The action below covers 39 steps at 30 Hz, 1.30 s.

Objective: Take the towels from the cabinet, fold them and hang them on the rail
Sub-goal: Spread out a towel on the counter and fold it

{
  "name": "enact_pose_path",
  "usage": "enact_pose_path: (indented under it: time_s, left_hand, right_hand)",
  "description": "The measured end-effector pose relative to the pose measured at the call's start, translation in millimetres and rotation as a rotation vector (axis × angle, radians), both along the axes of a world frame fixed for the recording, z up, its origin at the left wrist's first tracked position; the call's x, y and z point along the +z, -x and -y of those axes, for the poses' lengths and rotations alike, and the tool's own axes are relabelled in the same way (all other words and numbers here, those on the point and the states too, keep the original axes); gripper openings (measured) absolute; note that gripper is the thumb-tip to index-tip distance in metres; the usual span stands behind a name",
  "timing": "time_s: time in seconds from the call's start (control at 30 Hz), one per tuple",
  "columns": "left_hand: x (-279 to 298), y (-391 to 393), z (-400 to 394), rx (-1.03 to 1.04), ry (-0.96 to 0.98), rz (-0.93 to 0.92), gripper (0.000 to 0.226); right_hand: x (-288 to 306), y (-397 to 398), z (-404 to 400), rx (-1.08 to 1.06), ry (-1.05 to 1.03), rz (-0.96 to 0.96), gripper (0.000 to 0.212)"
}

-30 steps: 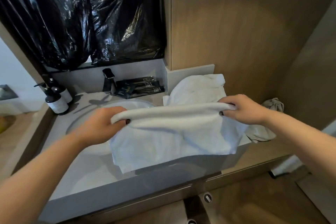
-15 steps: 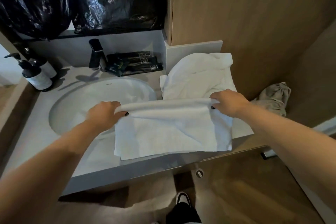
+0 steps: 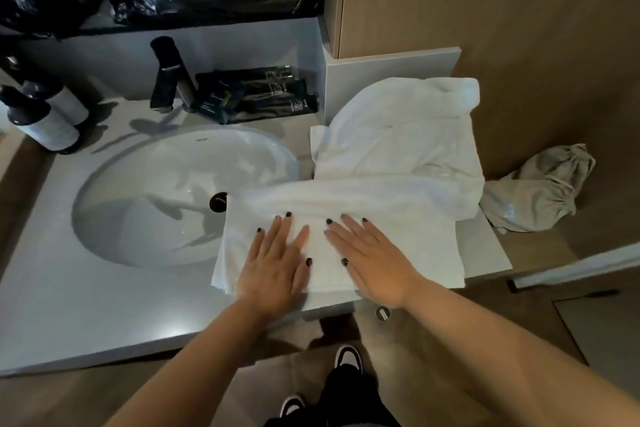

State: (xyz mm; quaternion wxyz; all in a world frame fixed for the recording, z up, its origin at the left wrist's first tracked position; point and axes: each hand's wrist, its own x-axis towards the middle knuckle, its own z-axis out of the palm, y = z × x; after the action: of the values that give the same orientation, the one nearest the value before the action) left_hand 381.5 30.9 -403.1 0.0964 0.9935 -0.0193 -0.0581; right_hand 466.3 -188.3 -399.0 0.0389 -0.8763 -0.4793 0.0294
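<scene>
A folded white towel [image 3: 408, 218] lies flat on the grey counter [image 3: 104, 305], its left edge overhanging the sink basin. My left hand [image 3: 277, 263] and my right hand [image 3: 370, 260] rest side by side on its near half, palms down, fingers straight and spread, pressing it flat. Behind it a second white towel [image 3: 398, 135] lies loose and rumpled against the wall. No rail or cabinet interior is in view.
An oval white sink [image 3: 173, 198] fills the counter's left-middle, with a black tap [image 3: 169, 73] behind it. Two dark pump bottles [image 3: 45, 118] stand far left, black sachets [image 3: 263, 94] at the back. A crumpled beige cloth bag [image 3: 540, 191] lies right, by the wooden wall.
Both hands have let go of the towel's far fold, which they pinched before, and now lie flat on the towel's middle. The towel has settled on the counter, and the camera tilted further down.
</scene>
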Motion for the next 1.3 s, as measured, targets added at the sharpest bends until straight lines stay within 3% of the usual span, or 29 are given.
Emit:
enact_pose_path:
  time_s: [0.1,0.2,0.4,0.53,0.67,0.83,0.93,1.1,1.3]
  left_hand:
    - [2,2,-12,0.009,0.022,0.036,0.069]
    - [2,11,-26,-0.212,0.017,0.087,0.067]
    - [3,9,-43,-0.531,-0.096,0.286,0.045]
    - [6,12,-51,-0.583,-0.071,0.349,0.025]
    - [16,15,-58,-0.621,-0.055,0.335,0.052]
    - [37,8,-52,-0.539,0.044,0.303,0.043]
    - [40,-15,-33,-0.415,0.109,0.314,0.037]
    - [10,-32,-4,-0.329,0.029,0.031,0.067]
    - [-2,-27,-2,-0.24,-0.063,0.027,0.079]
  right_hand:
    - [0,-6,3,-0.026,0.026,-0.04,0.057]
    - [-1,-5,5,-0.044,0.018,-0.088,0.059]
    - [3,-6,6,-0.067,0.008,-0.17,0.068]
    - [5,-4,9,-0.066,0.039,-0.185,0.073]
    - [7,-4,10,-0.08,0.042,-0.223,0.075]
    - [14,-1,4,-0.11,0.056,-0.247,0.073]
    - [15,-3,-4,-0.082,-0.019,-0.132,0.061]
    - [2,-10,-1,-0.114,0.01,-0.115,0.061]
    - [1,-16,7,-0.134,0.049,-0.111,0.069]
